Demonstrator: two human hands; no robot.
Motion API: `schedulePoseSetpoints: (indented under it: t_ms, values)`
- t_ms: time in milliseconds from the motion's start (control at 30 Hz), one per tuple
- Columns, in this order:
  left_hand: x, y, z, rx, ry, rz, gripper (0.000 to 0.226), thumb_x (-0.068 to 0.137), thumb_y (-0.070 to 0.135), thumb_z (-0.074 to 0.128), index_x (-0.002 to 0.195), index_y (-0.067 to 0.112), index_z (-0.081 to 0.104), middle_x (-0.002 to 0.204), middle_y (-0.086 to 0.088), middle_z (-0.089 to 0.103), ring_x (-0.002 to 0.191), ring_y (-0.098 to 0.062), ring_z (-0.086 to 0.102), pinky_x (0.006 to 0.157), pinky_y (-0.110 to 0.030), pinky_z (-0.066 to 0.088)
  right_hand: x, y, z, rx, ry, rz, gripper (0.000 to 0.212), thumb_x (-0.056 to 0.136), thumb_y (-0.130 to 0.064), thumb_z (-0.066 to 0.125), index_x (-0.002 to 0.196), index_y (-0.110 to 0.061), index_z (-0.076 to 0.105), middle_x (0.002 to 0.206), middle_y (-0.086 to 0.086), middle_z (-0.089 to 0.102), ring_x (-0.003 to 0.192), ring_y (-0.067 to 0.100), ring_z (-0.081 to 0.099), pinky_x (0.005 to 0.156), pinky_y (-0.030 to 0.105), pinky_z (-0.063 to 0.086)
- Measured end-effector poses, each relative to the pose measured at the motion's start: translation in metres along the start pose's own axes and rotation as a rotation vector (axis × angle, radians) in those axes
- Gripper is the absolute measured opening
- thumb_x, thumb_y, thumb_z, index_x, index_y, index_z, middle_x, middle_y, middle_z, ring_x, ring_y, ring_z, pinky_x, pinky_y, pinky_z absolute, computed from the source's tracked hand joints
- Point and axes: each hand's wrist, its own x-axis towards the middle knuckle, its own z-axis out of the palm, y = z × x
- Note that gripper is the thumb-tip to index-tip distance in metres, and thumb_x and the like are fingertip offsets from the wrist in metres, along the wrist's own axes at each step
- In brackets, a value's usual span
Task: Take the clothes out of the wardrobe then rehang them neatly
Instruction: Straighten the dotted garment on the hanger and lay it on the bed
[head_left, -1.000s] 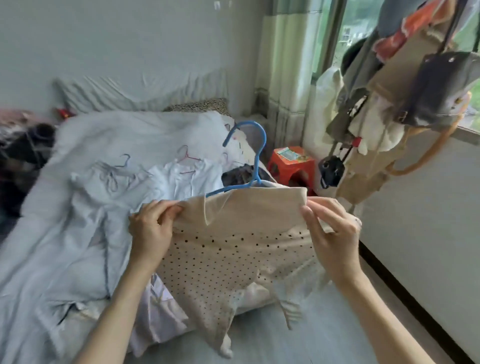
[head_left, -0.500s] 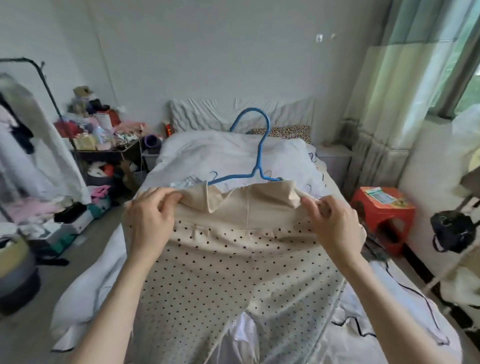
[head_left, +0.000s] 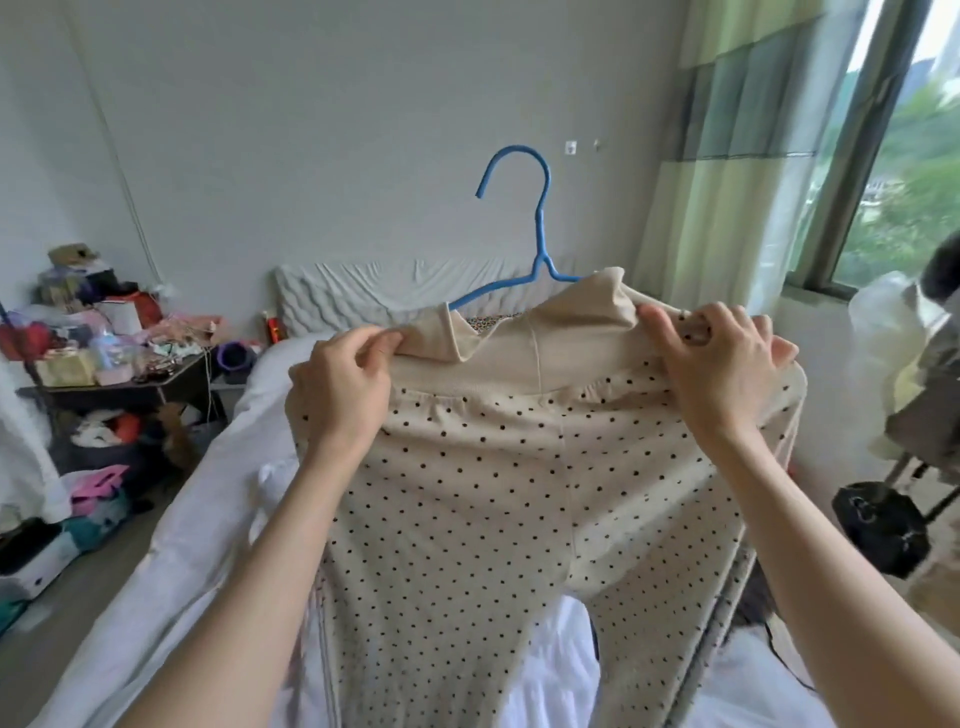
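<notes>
A cream garment with small black dots (head_left: 498, 499) hangs on a blue hanger (head_left: 540, 228), held up in front of me over the bed. My left hand (head_left: 340, 389) pinches the plain cream waistband at its left end. At the right end, my right hand (head_left: 722, 374) grips the same band, fingers curled over the top edge. The hanger's hook rises above the band, and its arms are mostly hidden inside the fabric. The garment's two legs hang down towards the bed.
A bed with white bedding (head_left: 218, 519) lies below and behind the garment. A cluttered dark side table (head_left: 130, 384) stands at the left. Striped curtains (head_left: 737, 156) and a window (head_left: 904, 171) are at the right, with hanging bags (head_left: 878, 530) near the right edge.
Both hands have lifted the garment and hanger higher, so the hook now stands against the wall. The view has swung left from the window side towards the bed head.
</notes>
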Motion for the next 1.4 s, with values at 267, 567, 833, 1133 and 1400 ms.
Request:
schedulePoseSetpoints:
  t_ms: [267, 567, 833, 1133, 1400]
  values:
    - [0.084, 0.064, 0.141, -0.104, 0.016, -0.03, 0.021, 0.089, 0.041, 0.055, 0.096, 0.027, 0.069, 0.091, 0.004, 0.068, 0.094, -0.023, 0.061, 0.079, -0.037, 0.05, 0.152, 0.072, 0.068, 0.081, 0.114, -0.107, 0.051, 0.08, -0.061, 0.057, 0.08, -0.01, 0.063, 0.092, 0.003, 0.064, 0.1, 0.024, 0.049, 0.069, 0.02, 0.014]
    - [0.081, 0.029, 0.342, -0.028, -0.294, -0.131, 0.018, 0.089, 0.046, 0.052, 0.085, 0.033, 0.063, 0.086, 0.006, 0.07, 0.09, -0.025, 0.063, 0.08, -0.04, 0.05, 0.191, 0.217, 0.193, -0.01, -0.179, -0.044, 0.039, 0.08, -0.057, 0.059, 0.068, -0.021, 0.054, 0.084, 0.0, 0.063, 0.093, 0.024, 0.05, 0.083, 0.039, 0.028]
    - [0.03, -0.094, 0.496, 0.232, -0.704, -0.175, 0.018, 0.095, 0.035, 0.048, 0.091, 0.025, 0.063, 0.092, 0.003, 0.068, 0.087, -0.023, 0.06, 0.077, -0.034, 0.044, 0.104, 0.357, 0.327, -0.105, -0.631, 0.113, 0.032, 0.086, -0.045, 0.056, 0.087, -0.014, 0.064, 0.089, 0.002, 0.064, 0.093, 0.027, 0.054, 0.082, 0.044, 0.039]
    - [-0.02, -0.21, 0.642, 0.355, -0.85, -0.175, 0.017, 0.096, 0.027, 0.048, 0.089, 0.015, 0.058, 0.081, -0.001, 0.062, 0.077, -0.024, 0.06, 0.062, -0.032, 0.047, 0.033, 0.456, 0.46, -0.332, -0.864, 0.15, 0.029, 0.095, -0.035, 0.046, 0.098, -0.014, 0.065, 0.097, 0.006, 0.06, 0.101, 0.029, 0.048, 0.082, 0.04, 0.031]
    - [-0.034, -0.248, 0.703, 0.406, -0.926, -0.156, 0.042, 0.092, 0.016, 0.047, 0.134, 0.016, 0.045, 0.132, -0.012, 0.049, 0.121, -0.033, 0.041, 0.096, -0.043, 0.035, 0.008, 0.483, 0.519, -0.286, -1.012, 0.215, 0.044, 0.094, -0.033, 0.047, 0.136, -0.019, 0.045, 0.136, 0.009, 0.048, 0.128, 0.028, 0.036, 0.101, 0.04, 0.03]
